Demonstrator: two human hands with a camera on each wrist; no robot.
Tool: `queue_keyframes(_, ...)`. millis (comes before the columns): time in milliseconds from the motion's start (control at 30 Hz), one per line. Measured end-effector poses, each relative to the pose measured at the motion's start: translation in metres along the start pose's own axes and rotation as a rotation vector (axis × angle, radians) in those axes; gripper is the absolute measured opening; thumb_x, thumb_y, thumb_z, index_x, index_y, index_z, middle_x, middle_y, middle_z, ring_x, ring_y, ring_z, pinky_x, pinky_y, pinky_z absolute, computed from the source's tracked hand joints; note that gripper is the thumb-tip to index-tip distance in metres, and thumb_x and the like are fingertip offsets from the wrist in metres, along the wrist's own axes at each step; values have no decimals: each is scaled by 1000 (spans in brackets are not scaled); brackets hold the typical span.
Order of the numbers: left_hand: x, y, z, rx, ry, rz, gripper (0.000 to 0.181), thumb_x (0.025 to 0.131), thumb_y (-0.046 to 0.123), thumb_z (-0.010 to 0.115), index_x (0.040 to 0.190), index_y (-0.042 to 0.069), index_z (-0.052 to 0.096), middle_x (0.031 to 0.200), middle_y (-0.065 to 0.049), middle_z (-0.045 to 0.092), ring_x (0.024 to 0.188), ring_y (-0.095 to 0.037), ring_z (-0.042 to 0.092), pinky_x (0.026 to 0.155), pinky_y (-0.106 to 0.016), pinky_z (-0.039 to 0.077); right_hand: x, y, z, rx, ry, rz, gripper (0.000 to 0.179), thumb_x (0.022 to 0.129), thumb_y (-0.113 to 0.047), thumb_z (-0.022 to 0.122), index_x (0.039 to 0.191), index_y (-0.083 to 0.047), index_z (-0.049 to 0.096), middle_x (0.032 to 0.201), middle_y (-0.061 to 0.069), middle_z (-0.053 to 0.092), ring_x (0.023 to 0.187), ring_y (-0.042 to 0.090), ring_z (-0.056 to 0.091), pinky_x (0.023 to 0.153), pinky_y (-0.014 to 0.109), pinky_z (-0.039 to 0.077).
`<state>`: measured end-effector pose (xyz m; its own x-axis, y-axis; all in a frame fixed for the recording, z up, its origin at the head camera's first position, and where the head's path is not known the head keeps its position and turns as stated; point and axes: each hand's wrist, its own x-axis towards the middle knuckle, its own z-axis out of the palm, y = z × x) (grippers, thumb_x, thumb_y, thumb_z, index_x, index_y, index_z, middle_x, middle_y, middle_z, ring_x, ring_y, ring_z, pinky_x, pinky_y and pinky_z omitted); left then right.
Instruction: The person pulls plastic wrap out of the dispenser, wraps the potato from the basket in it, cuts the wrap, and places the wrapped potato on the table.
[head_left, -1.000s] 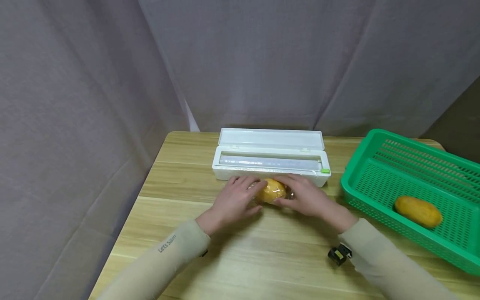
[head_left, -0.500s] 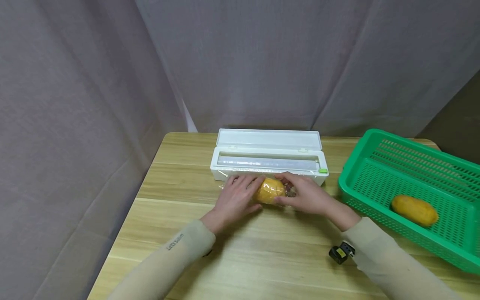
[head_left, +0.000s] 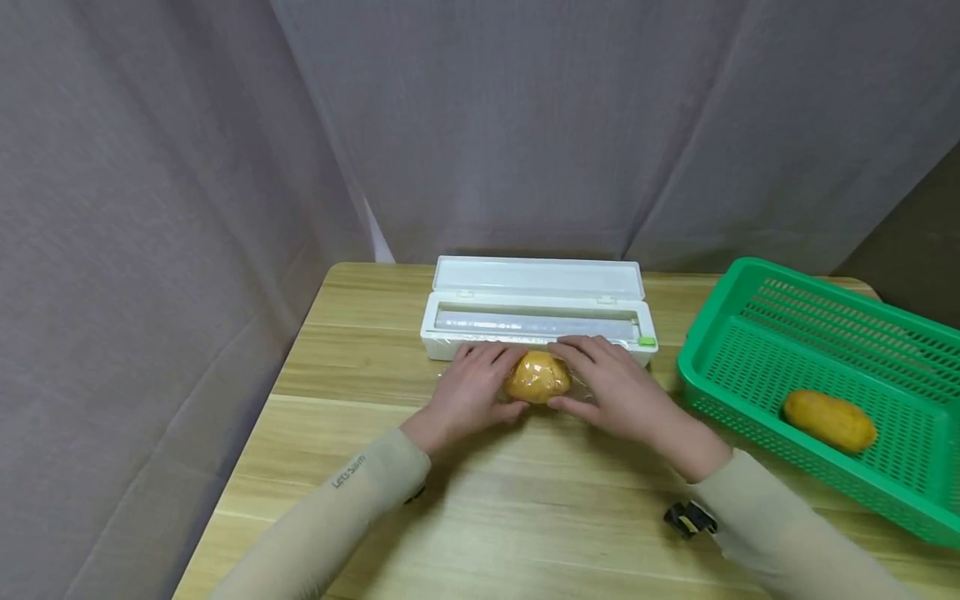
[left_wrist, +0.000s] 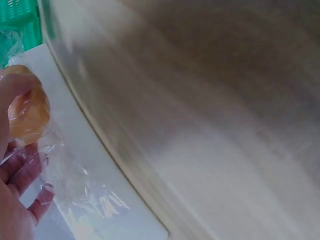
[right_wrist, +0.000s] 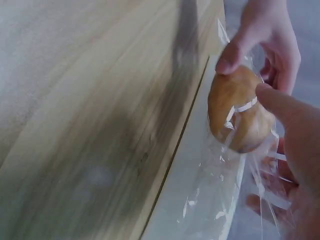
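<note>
You grip the film-covered yellow produce [head_left: 537, 379] between your left hand [head_left: 472, 388] and right hand [head_left: 621, 388], one curled at each end, thumbs [head_left: 573, 407] on its near side, white box [head_left: 540, 301] just beyond.

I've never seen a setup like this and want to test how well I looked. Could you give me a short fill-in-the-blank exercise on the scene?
1. The left hand and the ____ hand hold the same film-covered yellow item.
2. A second yellow item lies inside the basket, whose colour is ____.
3. The lid of the white box is ____ (open or closed).

Missing words: right; green; open.
</note>
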<state>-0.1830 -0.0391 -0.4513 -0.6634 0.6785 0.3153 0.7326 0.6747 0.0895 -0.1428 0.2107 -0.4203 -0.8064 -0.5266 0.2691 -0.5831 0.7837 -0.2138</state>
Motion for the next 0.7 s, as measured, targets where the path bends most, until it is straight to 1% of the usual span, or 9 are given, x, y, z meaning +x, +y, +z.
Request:
queue_keyframes(133, 3, -2, -7, 1, -38, -2, 78, 85, 55, 86, 146, 14, 60, 127, -2, 69, 119, -22, 64, 101, -42, 50, -3, -6, 3, -192, 49, -122, 83, 86, -43, 90, 150, -1, 56, 143, 19, 62, 130, 39, 60, 112, 59, 48)
queue_keyframes(200, 5, -3, -10, -1, -55, 0, 78, 85, 56, 86, 146, 14, 60, 124, -2, 70, 116, -22, 64, 99, -42, 51, -4, -7, 5, -249, 53, -151, 87, 85, -43, 90, 151, 1, 54, 143, 19, 62, 130, 39, 60, 113, 57, 48)
queue_keyframes(233, 7, -4, -11, -4, -61, 0, 78, 85, 56, 86, 146, 15, 61, 123, -2, 70, 115, -21, 64, 99, -42, 51, -4, -7, 7, -260, 51, -154, 89, 85, -43, 90, 152, 1, 52, 144, 19, 62, 130, 38, 60, 113, 57, 48)
queue_keyframes(300, 9, -4, -13, -10, -78, -2, 78, 85, 58, 85, 146, 15, 61, 123, -1, 70, 114, -21, 64, 98, -42, 52, -4, -5, 9, -255, 50, -150, 91, 86, -43, 90, 154, 2, 49, 145, 20, 61, 132, 39, 60, 115, 58, 46)
queue_keyframes(433, 14, -6, -17, -39, -109, -22, 77, 83, 60, 85, 143, 15, 64, 126, -1, 72, 115, -20, 63, 98, -43, 51, -5, 3, 18, -215, 90, -153, 94, 86, -40, 90, 157, 2, 45, 148, 21, 58, 132, 40, 58, 116, 58, 45)
queue_keyframes(600, 18, -8, -20, -79, -140, -55, 74, 83, 60, 84, 140, 16, 66, 131, -1, 71, 120, -20, 62, 103, -46, 50, -3, 14, 30, -153, 161, -161, 94, 84, -38, 92, 156, 0, 46, 141, 20, 62, 125, 39, 61, 111, 57, 49)
queue_keyframes(700, 20, -8, -21, -95, -151, -62, 74, 84, 60, 84, 140, 16, 66, 131, -1, 71, 120, -21, 61, 106, -48, 49, 1, 16, 33, -122, 183, -150, 90, 83, -36, 94, 153, -2, 50, 136, 19, 64, 120, 38, 63, 108, 57, 51)
